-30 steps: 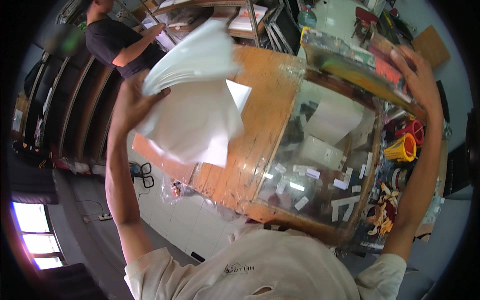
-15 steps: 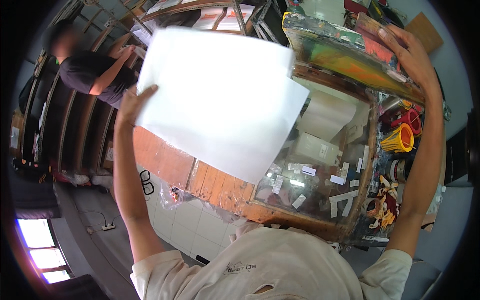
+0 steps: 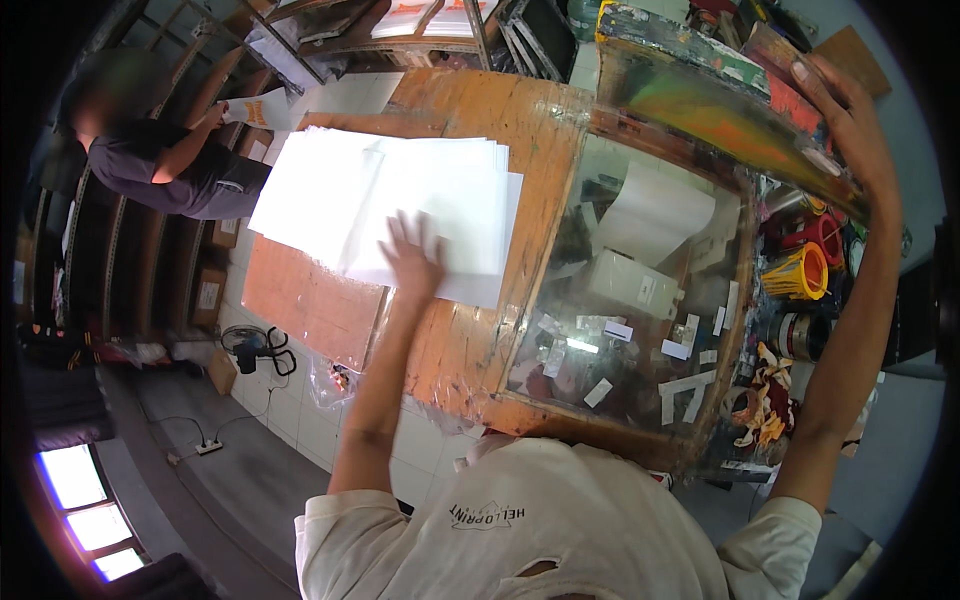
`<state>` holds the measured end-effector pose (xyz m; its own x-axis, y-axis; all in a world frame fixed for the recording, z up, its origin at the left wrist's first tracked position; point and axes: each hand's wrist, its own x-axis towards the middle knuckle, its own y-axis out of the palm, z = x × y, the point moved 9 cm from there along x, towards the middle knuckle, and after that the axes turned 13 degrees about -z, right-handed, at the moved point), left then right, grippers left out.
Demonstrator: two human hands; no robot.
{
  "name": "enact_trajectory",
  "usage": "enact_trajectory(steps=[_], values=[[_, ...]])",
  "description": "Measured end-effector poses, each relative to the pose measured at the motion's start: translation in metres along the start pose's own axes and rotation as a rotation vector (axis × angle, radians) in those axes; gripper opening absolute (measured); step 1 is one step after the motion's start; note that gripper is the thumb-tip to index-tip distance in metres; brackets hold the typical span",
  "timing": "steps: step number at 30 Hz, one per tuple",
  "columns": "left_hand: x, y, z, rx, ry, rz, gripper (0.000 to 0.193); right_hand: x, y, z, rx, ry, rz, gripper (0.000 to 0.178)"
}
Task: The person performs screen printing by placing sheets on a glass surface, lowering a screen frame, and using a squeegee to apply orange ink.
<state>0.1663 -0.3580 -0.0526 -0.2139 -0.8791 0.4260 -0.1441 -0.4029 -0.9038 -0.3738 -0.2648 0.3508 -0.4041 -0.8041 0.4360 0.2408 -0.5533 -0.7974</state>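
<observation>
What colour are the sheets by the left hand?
White; the sheets show best in the head view.

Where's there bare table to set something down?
Free: the strip of wood between the white papers and the glass panel; the reddish board below the papers. Crowded: right of the glass, with a yellow container and crumpled rags.

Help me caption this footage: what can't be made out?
All in the head view:
Left hand: fingers motion-blurred, so contact with the white paper sheets is unclear.
Sheet count: hidden by overlap.
Paint-stained screen frame, held by the right hand: far face turned away.
Co-worker's printed sheet: print too small.
</observation>
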Motion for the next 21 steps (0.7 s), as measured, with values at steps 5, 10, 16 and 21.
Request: enact_trajectory(steps=[5, 10, 16, 21], values=[[-0.08, 0.01, -0.156, -0.257, 0.103, 0.286, 0.075, 0.0, -0.001, -0.01, 0.011, -0.024, -0.034, 0.079], [-0.079, -0.029, -0.192, -0.744, 0.114, 0.136, 0.071, -0.013, -0.004, 0.006, -0.028, -0.048, -0.072, 0.074], [-0.067, -0.039, -0.178, -0.785, 0.009, 0.086, 0.029, -0.037, -0.012, 0.047, 0.042, 0.037, -0.016, 0.045], [-0.06, -0.036, -0.214, -0.794, 0.108, 0.176, 0.045, -0.037, -0.016, 0.053, -0.044, 0.072, 0.029, 0.045]])
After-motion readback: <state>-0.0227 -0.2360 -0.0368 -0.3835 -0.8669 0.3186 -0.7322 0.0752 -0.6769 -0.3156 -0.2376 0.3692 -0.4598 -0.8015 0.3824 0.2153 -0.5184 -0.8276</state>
